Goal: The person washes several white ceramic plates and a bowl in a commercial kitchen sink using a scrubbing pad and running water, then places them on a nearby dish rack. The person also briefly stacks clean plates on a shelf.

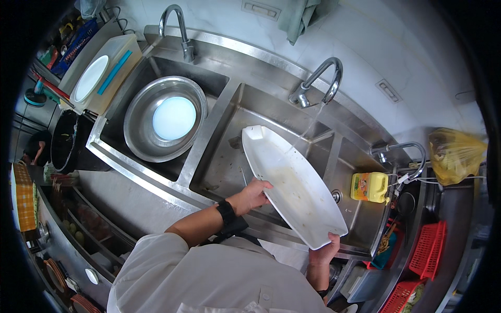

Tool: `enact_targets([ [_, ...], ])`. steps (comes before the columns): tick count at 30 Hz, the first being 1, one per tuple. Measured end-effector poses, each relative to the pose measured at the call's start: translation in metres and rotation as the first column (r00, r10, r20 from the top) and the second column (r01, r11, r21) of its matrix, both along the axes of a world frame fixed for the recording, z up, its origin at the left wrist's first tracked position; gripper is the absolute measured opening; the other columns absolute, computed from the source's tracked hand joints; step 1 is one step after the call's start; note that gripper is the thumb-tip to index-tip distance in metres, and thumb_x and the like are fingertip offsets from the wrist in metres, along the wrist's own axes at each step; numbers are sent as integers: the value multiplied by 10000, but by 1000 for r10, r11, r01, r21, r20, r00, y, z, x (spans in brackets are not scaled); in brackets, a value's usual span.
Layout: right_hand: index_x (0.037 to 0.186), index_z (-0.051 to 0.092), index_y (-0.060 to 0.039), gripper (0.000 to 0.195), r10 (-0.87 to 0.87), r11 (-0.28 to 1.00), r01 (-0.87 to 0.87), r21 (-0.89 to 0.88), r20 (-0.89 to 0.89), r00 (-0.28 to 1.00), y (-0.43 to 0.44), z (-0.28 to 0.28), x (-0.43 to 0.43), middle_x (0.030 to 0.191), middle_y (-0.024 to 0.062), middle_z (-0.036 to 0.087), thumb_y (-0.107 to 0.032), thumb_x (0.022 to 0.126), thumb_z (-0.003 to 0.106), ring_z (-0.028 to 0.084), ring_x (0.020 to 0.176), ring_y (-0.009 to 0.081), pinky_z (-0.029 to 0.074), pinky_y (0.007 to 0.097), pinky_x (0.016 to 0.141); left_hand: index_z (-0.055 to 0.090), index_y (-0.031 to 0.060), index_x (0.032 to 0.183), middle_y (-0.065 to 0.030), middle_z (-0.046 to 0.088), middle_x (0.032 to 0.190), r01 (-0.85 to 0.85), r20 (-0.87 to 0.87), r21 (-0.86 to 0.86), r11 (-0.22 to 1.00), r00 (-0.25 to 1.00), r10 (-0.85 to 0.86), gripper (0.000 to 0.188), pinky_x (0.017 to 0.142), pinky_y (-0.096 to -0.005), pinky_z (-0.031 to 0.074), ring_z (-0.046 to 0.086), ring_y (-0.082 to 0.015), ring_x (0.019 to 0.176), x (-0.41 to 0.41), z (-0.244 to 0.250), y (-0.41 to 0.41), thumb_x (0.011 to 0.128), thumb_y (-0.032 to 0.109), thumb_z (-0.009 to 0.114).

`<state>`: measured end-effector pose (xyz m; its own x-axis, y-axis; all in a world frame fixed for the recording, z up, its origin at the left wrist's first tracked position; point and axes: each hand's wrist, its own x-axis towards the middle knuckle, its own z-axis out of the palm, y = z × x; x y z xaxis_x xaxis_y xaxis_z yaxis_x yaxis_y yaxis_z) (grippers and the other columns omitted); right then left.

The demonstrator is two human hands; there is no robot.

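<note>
A long white boat-shaped serving dish [293, 176] is held tilted over the middle sink basin [223, 156]. Its inside carries some yellowish liquid and small dark bits. My left hand [253, 195] grips the near long side, thumb over the rim. At the dish's lower right end, my right hand [327, 248] holds the corner. Water runs in a thin stream from the middle faucet [332, 78] towards the inside of the dish. In the left basin stands a steel bowl [135, 133] with a round, bright white item [174, 118] in it.
A yellow detergent jug [370, 187] stands in the right basin. Two more faucets, left [182, 35] and right [415, 146], rise behind the sinks. A plastic tub [129, 45] with a white oval lies left, above a black bin [64, 144]. Red baskets [428, 250] sit right.
</note>
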<state>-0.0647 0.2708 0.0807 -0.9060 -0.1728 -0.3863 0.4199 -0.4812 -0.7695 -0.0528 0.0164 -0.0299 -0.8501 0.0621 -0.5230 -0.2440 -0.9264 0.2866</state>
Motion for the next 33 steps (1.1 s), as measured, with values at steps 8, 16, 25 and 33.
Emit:
enact_targets([
  [8,1311,376,-71,563,94,994,-90,61,-71,993,-30,20,-10,1291,75,454,-299,832,564,433,1217,240,344,391,1023,439,100,1260,-104,552,1188,36,39,26,999,999,-37,423,880,-536,453,575,-276,1042,15,-2,-31,893,299,513],
  [16,1343,382,-81,636,184,980,-178,94,-65,981,-50,43,-49,1329,56,457,-412,832,565,436,1227,245,339,401,1031,341,79,1342,-137,317,1400,196,331,-256,947,938,-105,523,938,-645,334,415,-379,1189,15,-80,-97,912,328,505],
  [25,1330,392,-65,659,151,972,-138,190,-57,987,-63,60,-73,1301,79,465,-439,819,572,446,1206,252,357,398,1010,315,192,1415,-151,234,1471,446,479,-498,743,856,-193,657,877,-700,348,292,-447,1284,-62,-158,-146,825,281,591],
  [33,1336,387,-51,766,25,918,-24,396,2,1000,-68,59,-66,1302,107,464,-523,763,574,460,1187,283,376,406,987,336,246,1401,-36,298,1471,363,719,-611,-703,625,-302,666,1044,-597,90,216,-261,1363,-129,-307,-169,863,627,234],
])
